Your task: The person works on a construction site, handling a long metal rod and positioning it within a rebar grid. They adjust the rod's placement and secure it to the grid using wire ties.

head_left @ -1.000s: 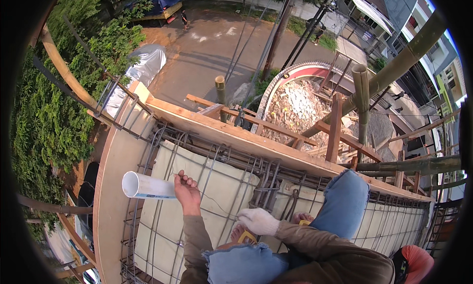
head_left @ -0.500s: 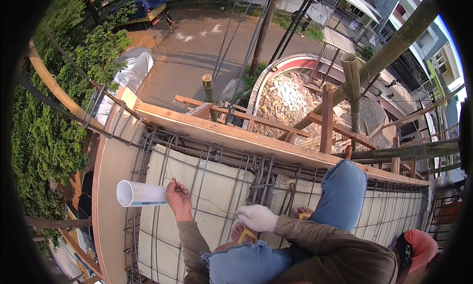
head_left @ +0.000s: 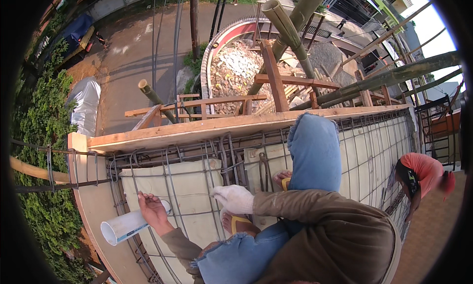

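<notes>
My bare left hand (head_left: 153,212) is closed at the fingertips on a thin wire (head_left: 193,194), which runs across to my right hand. My right hand (head_left: 235,199), in a white knitted glove, pinches the wire's other stretch. Beneath my left hand and wrist a white plastic pipe (head_left: 123,227) lies over the rebar mesh (head_left: 172,181), its open end toward the left board. A pair of pincers (head_left: 265,171) rests on the mesh right of my gloved hand. My sandalled feet (head_left: 241,224) stand on the mesh over pale panels.
A long wooden form board (head_left: 236,127) borders the mesh at the far side, another board (head_left: 93,205) at the left. Beyond lie bamboo poles (head_left: 305,28), timber braces and a road (head_left: 133,62) far below. A co-worker in a red shirt (head_left: 423,170) bends over the mesh at right.
The view has swung, so the scene has turned and shifted left. Both hands still hold the wire, and the co-worker at right shows more fully.
</notes>
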The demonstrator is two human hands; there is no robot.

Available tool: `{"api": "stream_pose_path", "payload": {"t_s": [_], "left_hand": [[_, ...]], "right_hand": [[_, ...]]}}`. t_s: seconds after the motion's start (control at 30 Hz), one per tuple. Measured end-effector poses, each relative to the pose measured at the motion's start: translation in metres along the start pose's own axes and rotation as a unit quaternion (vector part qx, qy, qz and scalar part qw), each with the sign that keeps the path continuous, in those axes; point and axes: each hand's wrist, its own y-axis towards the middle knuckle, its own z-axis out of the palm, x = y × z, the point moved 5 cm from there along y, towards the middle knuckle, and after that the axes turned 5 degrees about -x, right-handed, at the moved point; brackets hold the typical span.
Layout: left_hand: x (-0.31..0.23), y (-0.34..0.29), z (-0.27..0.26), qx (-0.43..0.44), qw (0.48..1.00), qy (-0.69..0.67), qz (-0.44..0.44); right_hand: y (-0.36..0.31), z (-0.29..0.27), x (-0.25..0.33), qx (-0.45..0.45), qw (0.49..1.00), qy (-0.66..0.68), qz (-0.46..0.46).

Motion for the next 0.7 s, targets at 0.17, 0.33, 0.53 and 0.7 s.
{"api": "stream_pose_path", "payload": {"t_s": [0.17, 0.33, 0.53, 0.7], "left_hand": [[-0.007, -0.010, 0.025, 0.046, 0.997, 0.053, 0.044], [-0.015, -0.012, 0.032, 0.072, 0.985, 0.090, 0.129], [-0.015, -0.010, 0.036, 0.047, 0.980, 0.092, 0.172], [-0.026, -0.015, 0.039, 0.091, 0.970, 0.127, 0.188]], "right_hand": [[0.005, -0.005, -0.007, -0.056, 0.995, 0.076, 0.009], [0.003, 0.000, -0.006, -0.019, 0.997, 0.076, 0.014], [0.003, 0.005, -0.004, 0.011, 0.985, 0.173, 0.028], [0.004, 0.003, -0.002, 0.077, 0.973, 0.210, 0.057]]}}
